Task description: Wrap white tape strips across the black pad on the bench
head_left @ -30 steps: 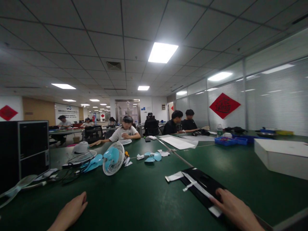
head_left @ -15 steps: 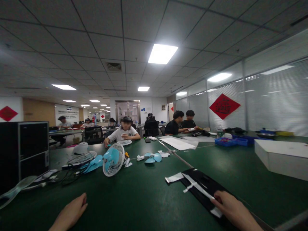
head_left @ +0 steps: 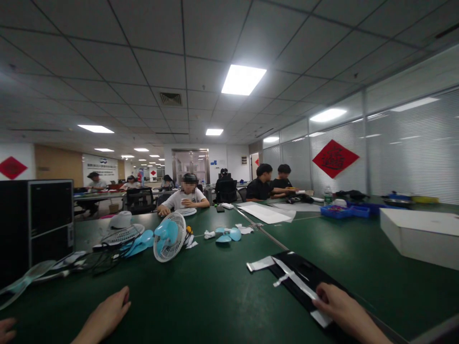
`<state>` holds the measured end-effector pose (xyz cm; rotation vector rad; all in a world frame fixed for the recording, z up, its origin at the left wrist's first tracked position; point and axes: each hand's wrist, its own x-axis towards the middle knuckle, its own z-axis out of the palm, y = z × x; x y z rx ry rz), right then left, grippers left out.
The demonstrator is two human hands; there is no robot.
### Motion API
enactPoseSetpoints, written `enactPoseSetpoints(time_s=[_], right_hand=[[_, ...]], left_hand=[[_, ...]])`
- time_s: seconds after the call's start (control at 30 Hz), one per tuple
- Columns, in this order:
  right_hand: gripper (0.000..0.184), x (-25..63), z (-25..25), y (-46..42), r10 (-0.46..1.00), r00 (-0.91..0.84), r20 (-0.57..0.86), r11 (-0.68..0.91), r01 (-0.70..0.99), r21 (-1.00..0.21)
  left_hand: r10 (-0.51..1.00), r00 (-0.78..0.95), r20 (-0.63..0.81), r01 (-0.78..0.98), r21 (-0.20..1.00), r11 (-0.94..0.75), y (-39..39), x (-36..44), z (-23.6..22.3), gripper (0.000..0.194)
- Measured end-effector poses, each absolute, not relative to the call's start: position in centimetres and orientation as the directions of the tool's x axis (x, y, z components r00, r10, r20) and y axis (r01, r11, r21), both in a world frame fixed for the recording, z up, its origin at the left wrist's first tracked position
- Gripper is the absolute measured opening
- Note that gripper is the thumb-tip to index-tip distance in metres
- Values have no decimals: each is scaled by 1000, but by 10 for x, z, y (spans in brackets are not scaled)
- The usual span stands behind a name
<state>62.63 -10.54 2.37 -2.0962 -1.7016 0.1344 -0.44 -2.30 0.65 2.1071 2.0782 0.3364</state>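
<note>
My left hand (head_left: 105, 313) rests low over the green tabletop, left of centre. Its fingers are curled in and no object shows in it. At lower right, my right hand (head_left: 339, 306) lies over a flat black piece (head_left: 311, 274), thumb and forefinger drawn together at a white strip (head_left: 296, 283) that runs along it. Part of the black piece is hidden under that hand. A short white strip (head_left: 260, 264) sticks out from its far left corner, and a white flap (head_left: 320, 318) shows at its near end.
Another person's hand (head_left: 7, 329) enters at the lower left edge. A fan head (head_left: 170, 237), a blue fan blade (head_left: 228, 234), cables (head_left: 103, 260) and a black computer case (head_left: 50, 220) stand on the left. A white box (head_left: 419, 231) and blue trays (head_left: 337, 211) are at right.
My right hand has shifted slightly left along the black piece, and its near white flap has moved a little. Another hand has come in at lower left. My left hand stays put.
</note>
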Motion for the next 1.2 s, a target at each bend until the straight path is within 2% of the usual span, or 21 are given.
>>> enactPoseSetpoints(time_s=[0.2, 0.3, 0.53, 0.7, 0.8, 0.93, 1.07, 1.2], right_hand=[[30, 626, 34, -104, 958, 253, 135, -163, 868, -469], [28, 621, 40, -105, 967, 210, 147, -112, 863, -493], [35, 602, 58, -106, 950, 136, 279, 46, 827, -560], [33, 579, 82, -104, 867, 139, 478, 156, 836, -526], [31, 562, 92, -97, 763, 136, 632, 213, 870, -445], [32, 542, 83, -78, 654, -28, 756, 267, 944, -196], [26, 528, 59, -63, 707, -229, 669, 289, 957, 23], [26, 517, 41, -59, 786, -344, 514, 352, 932, 86]], left_hand=[[1000, -15, -7, 958, 286, 16, -27, 1, 14, 22], [1000, -18, -2, 957, 291, 18, -27, 0, 14, 22], [999, -10, 30, 959, 282, 1, -25, -2, 8, 22], [999, -13, 32, 957, 289, 4, -24, -3, 8, 24], [1000, -3, 23, 958, 286, -4, -23, -5, 7, 25], [1000, 5, 29, 951, 308, -14, -19, -10, 2, 25], [999, 2, 33, 948, 317, -12, -15, -14, -2, 24], [1000, 1, 19, 953, 304, -7, -17, -12, 0, 24]])
